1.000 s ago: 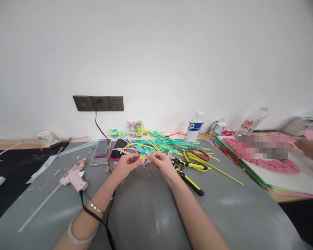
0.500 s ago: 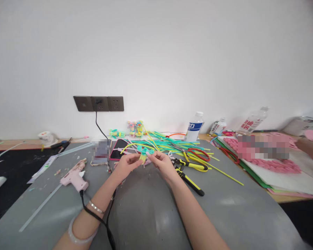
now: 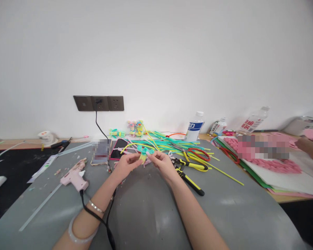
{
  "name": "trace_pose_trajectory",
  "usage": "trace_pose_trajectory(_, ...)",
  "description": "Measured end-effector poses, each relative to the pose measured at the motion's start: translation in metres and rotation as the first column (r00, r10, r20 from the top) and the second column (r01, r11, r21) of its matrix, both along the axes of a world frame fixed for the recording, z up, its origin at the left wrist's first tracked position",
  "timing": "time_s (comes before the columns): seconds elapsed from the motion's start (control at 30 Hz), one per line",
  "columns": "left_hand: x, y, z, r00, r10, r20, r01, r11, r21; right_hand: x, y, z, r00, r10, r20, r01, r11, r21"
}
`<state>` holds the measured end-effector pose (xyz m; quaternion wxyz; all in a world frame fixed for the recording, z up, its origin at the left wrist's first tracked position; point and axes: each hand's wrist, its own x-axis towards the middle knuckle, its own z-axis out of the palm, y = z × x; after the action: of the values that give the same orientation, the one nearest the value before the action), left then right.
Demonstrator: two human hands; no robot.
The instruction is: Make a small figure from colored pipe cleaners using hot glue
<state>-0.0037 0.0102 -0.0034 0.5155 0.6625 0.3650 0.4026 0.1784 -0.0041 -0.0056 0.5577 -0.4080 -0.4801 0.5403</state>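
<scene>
Between my fingertips is a small pipe-cleaner figure (image 3: 145, 151), teal on top with pale yellow and a bit of pink below. My left hand (image 3: 127, 165) pinches its left side. On its right side, the thumb and fingers of my right hand (image 3: 161, 165) are closed too. Behind the hands lies a pile of teal and yellow pipe cleaners (image 3: 169, 143). Red-handled scissors (image 3: 198, 154) rest at the pile's right edge. Yellow-and-black wire strippers (image 3: 189, 173) lie just right of my right hand.
A pink glue gun (image 3: 75, 178) lies left of my left forearm, its black cable (image 3: 94, 212) crossing that arm. Phones (image 3: 118, 149), finished figures (image 3: 135, 128) and a bottle (image 3: 194, 126) stand or lie toward the wall. At far right, another person's hand (image 3: 309, 146) is near pink braided material (image 3: 284, 166).
My hands and the figure stay practically in place. The other person's hand at far right has shifted slightly.
</scene>
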Motion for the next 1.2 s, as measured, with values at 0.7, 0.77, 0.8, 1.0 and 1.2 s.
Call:
trace_pose_trajectory(0.7, 0.0007, 0.0, 0.0007, 1.0, -0.003, 0.009, 0.003, 1.0, 0.0, 0.0006, -0.0006, -0.0002, 1.0, 0.008, 0.009, -0.008, 1.0, 0.013)
trace_pose_trajectory(0.77, 0.0007, -0.0003, 0.0009, 1.0, -0.003, 0.006, 0.002, 1.0, 0.003, 0.0003, -0.0008, 0.0003, 1.0, 0.009, 0.008, -0.009, 1.0, 0.013)
trace_pose_trajectory(0.8, 0.0007, -0.0005, 0.0011, 1.0, -0.001, 0.001, 0.001, 1.0, 0.003, 0.0003, -0.001, 0.0007, 1.0, 0.008, 0.008, -0.008, 1.0, 0.013)
trace_pose_trajectory(1.0, 0.0007, -0.0007, 0.0023, 1.0, -0.008, -0.002, 0.008, 1.0, 0.005, 0.0006, -0.0016, 0.0015, 1.0, 0.01, 0.011, -0.011, 1.0, 0.011)
trace_pose_trajectory(1.2, -0.0004, 0.0005, -0.0003, 1.0, -0.013, -0.013, 0.013, 1.0, 0.014, 0.0008, -0.0009, -0.0003, 1.0, 0.007, 0.011, -0.007, 1.0, 0.013)
